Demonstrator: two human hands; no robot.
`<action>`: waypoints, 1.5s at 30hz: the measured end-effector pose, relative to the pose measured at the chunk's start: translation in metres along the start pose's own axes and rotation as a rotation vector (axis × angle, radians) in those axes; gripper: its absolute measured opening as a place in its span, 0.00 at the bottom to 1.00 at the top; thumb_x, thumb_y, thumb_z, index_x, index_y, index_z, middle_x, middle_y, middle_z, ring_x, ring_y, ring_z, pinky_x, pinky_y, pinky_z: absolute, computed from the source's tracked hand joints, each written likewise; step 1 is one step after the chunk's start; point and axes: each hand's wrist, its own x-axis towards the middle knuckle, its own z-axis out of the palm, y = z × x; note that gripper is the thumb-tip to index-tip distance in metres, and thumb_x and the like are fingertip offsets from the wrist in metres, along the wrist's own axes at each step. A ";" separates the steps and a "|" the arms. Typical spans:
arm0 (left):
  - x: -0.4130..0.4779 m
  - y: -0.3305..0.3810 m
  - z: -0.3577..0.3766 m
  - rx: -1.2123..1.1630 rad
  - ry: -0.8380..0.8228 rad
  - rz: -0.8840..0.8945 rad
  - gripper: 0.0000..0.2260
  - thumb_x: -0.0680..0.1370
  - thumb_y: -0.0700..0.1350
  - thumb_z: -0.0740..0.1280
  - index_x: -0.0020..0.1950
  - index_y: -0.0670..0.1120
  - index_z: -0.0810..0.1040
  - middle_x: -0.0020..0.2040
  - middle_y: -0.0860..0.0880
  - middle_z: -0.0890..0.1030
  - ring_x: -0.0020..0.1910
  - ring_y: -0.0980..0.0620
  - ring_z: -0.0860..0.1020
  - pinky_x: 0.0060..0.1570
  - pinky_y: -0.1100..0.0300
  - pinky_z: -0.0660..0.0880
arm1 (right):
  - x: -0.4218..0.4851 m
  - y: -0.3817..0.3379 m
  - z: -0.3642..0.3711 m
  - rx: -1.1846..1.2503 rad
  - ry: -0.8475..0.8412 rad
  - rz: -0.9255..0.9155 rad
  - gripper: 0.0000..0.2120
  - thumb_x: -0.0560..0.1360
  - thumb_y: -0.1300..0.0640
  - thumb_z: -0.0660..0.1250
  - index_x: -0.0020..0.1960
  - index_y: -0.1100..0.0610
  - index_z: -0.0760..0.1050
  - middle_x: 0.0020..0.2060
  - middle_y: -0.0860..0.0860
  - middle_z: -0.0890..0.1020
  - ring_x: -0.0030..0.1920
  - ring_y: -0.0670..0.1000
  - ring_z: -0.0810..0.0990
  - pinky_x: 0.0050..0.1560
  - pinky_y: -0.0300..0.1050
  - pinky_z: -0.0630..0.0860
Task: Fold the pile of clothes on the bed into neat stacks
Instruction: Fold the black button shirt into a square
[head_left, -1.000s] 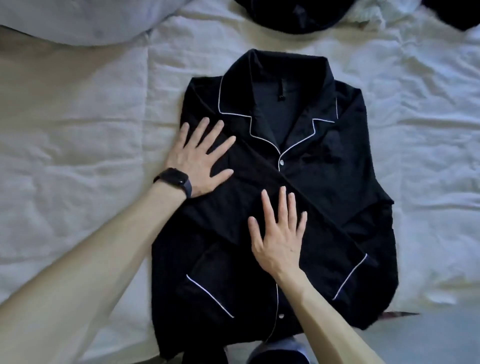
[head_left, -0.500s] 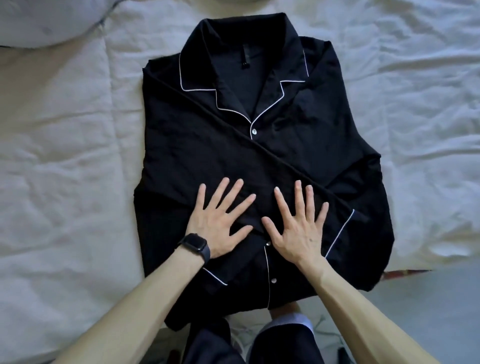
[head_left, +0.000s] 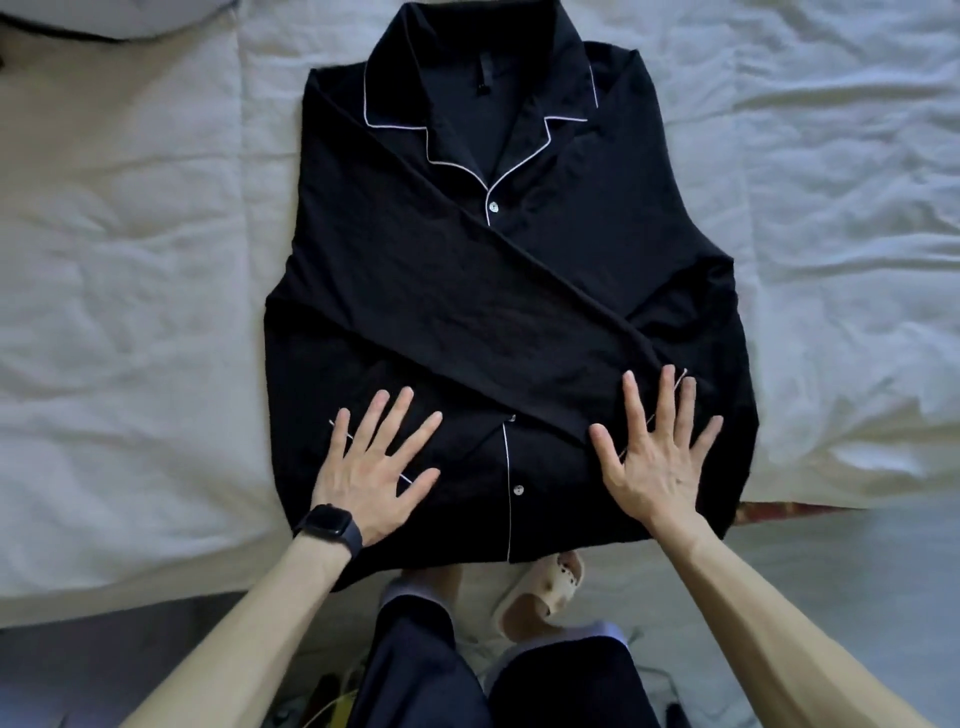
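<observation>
Head view, black white-piped pyjama shirt, sleeves crossed, collar up

Open white sheet at nine and three o'clock of the black shirt, grey pillow at eleven.

Shirt is plain black with thin white piping on the collar, front edge and pockets, plus pale buttons. Bedsheet is off-white, no print. Watch at 7 o'clock is black. Down at 6 o'clock: beige slipper, dark navy trousers with pale lavender hems.
</observation>
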 end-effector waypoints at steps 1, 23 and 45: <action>-0.014 0.001 0.003 -0.019 0.017 -0.071 0.30 0.79 0.66 0.51 0.81 0.60 0.55 0.83 0.48 0.47 0.81 0.46 0.47 0.76 0.42 0.41 | -0.004 0.006 0.000 0.027 -0.010 -0.002 0.37 0.79 0.30 0.47 0.83 0.42 0.42 0.82 0.50 0.36 0.81 0.54 0.33 0.76 0.70 0.39; -0.155 0.037 0.042 -1.457 -0.108 -1.325 0.23 0.69 0.47 0.80 0.61 0.39 0.79 0.55 0.43 0.84 0.52 0.43 0.83 0.48 0.51 0.79 | -0.075 0.142 0.014 1.116 -0.442 0.522 0.10 0.71 0.58 0.79 0.50 0.50 0.83 0.40 0.41 0.87 0.42 0.39 0.85 0.45 0.38 0.77; -0.195 0.110 -0.036 -1.995 0.566 -1.574 0.17 0.76 0.38 0.73 0.63 0.43 0.75 0.62 0.41 0.80 0.56 0.41 0.81 0.58 0.46 0.77 | -0.151 0.126 -0.037 1.674 -0.082 0.872 0.06 0.76 0.62 0.74 0.51 0.56 0.79 0.50 0.55 0.85 0.41 0.51 0.86 0.37 0.45 0.83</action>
